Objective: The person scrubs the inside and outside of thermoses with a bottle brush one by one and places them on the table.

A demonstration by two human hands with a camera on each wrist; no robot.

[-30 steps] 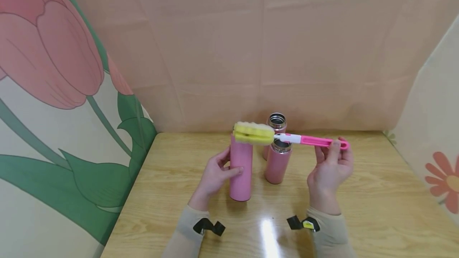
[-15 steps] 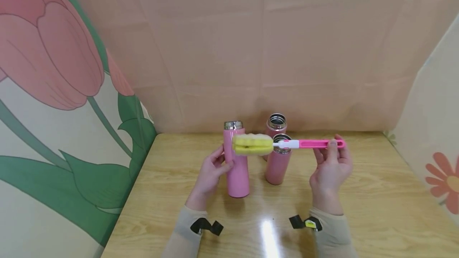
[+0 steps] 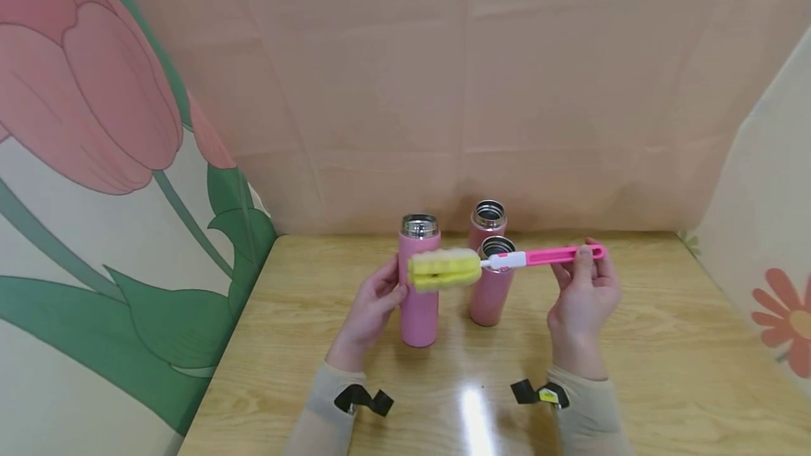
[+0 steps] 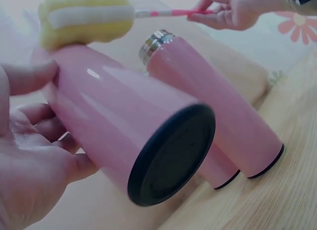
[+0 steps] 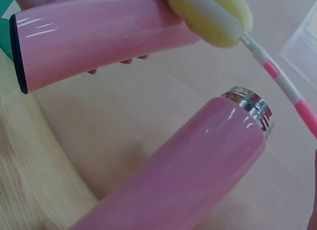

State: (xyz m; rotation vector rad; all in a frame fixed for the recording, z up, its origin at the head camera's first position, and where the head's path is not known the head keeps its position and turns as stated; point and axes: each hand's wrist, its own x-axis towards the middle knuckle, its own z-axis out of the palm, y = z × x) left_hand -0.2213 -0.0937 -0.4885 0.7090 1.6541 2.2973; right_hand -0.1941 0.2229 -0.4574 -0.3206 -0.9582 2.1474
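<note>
My left hand [image 3: 367, 308] grips a pink thermos bottle [image 3: 419, 319] around its side, with the thumb toward me. The thermos is held above the table; its black base shows in the left wrist view, and its steel mouth has no lid. In my right hand [image 3: 583, 305] is the end of a bottle brush's pink handle [image 3: 551, 255], pinched between thumb and fingers. The brush lies nearly level, pointing left. Its yellow and white sponge head [image 4: 86, 20] is at the upper side of the held thermos and appears to touch it.
Two more lidless pink thermoses stand upright on the wooden table [image 3: 304, 287]: a nearer one [image 3: 489, 298] behind the brush's shaft, and a farther one [image 3: 486, 231] partly hidden behind it. A pinkish cloth backdrop [image 3: 380, 125] rises at the table's back edge.
The brush's sponge has moved down from in front of the thermos mouth to its side, uncovering the steel rim. The held thermos has shifted and turned slightly. Both hands keep their hold.
</note>
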